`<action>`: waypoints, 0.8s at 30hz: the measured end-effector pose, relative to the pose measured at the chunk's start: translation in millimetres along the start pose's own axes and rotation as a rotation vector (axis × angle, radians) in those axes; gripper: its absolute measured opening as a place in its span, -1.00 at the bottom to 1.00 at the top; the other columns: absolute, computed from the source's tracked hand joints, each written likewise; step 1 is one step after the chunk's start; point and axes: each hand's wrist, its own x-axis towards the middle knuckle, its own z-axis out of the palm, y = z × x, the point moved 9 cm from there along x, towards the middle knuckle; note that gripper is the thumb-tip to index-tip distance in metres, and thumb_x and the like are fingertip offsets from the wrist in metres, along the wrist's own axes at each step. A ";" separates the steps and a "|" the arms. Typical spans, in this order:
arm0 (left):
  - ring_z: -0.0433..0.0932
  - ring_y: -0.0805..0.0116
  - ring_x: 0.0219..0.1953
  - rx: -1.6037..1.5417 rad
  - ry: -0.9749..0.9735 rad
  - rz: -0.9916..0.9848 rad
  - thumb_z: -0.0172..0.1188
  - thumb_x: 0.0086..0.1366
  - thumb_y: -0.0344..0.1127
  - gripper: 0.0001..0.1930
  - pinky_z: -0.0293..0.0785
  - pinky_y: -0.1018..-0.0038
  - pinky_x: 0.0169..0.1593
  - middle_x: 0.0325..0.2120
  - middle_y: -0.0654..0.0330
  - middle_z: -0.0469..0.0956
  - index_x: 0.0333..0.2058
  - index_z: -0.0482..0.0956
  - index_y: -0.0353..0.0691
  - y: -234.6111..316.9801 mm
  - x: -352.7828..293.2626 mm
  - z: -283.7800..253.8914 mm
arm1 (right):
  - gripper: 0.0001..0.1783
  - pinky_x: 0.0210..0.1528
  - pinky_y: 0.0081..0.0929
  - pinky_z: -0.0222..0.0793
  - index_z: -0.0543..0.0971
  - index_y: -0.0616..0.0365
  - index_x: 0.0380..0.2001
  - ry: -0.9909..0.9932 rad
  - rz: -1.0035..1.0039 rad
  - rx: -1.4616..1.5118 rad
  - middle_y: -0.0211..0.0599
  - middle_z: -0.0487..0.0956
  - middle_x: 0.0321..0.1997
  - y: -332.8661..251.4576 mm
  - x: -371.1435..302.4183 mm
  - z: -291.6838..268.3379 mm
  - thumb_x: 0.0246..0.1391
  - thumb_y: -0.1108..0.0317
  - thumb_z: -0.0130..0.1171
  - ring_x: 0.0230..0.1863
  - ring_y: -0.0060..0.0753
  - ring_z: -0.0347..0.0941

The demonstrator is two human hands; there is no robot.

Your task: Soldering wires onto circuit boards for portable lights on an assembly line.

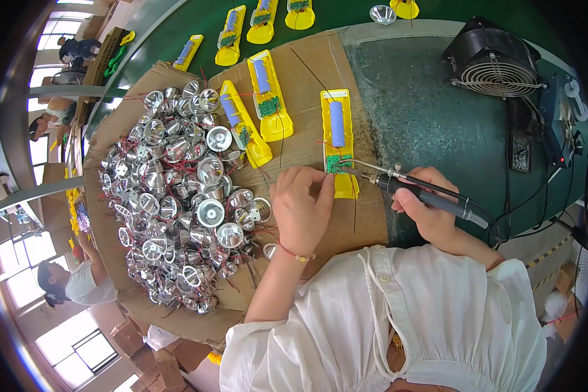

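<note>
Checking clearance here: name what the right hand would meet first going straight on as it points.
Led by its soldering iron, the right hand would probably meet the green circuit board first; depth is unclear, and the tip may be touching it.

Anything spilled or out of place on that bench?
Yes: pale specks litter the green surface between the cardboard and black fan, like spilled debris, too small to identify. One silver reflector also lies at the far side, away from the heap.
</note>
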 end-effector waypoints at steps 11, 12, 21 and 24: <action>0.43 0.24 -0.44 -0.091 -0.093 -0.114 0.26 0.00 -0.36 -0.89 0.26 0.36 -0.28 -0.57 0.24 0.48 -0.61 0.52 -0.20 -12.9 2.3 6.7 | -0.86 -0.49 -0.64 0.42 0.42 0.28 -0.38 0.080 0.186 0.191 -0.26 0.52 -0.52 22.8 -0.3 -3.7 0.03 0.44 0.12 -0.53 -0.57 0.47; 0.43 0.23 -0.43 -0.090 -0.092 -0.116 0.26 0.00 -0.36 -0.89 0.27 0.36 -0.27 -0.57 0.24 0.48 -0.61 0.52 -0.20 -13.0 2.9 6.5 | -0.86 -0.49 -0.64 0.42 0.42 0.28 -0.38 0.082 0.184 0.192 -0.26 0.52 -0.52 21.8 -0.5 -3.8 0.03 0.44 0.12 -0.53 -0.57 0.47; 0.46 0.23 -0.47 -0.060 -0.064 -0.066 0.25 0.00 -0.40 -0.89 0.33 0.39 -0.35 -0.57 0.17 0.50 -0.60 0.52 -0.27 -6.1 4.4 3.1 | -0.84 -0.55 -0.60 0.38 0.39 0.28 -0.33 0.166 0.100 0.199 -0.21 0.50 -0.52 15.2 -6.4 -23.9 0.04 0.43 0.08 -0.58 -0.49 0.44; 0.47 0.15 -0.50 -0.054 -0.080 -0.074 0.23 0.01 -0.38 -0.89 0.35 0.34 -0.39 -0.57 0.15 0.49 -0.59 0.51 -0.25 -4.5 4.8 3.0 | -0.84 -0.54 -0.61 0.37 0.38 0.27 -0.33 0.173 0.103 0.179 -0.23 0.49 -0.53 14.7 -7.6 -31.0 0.04 0.44 0.08 -0.58 -0.52 0.43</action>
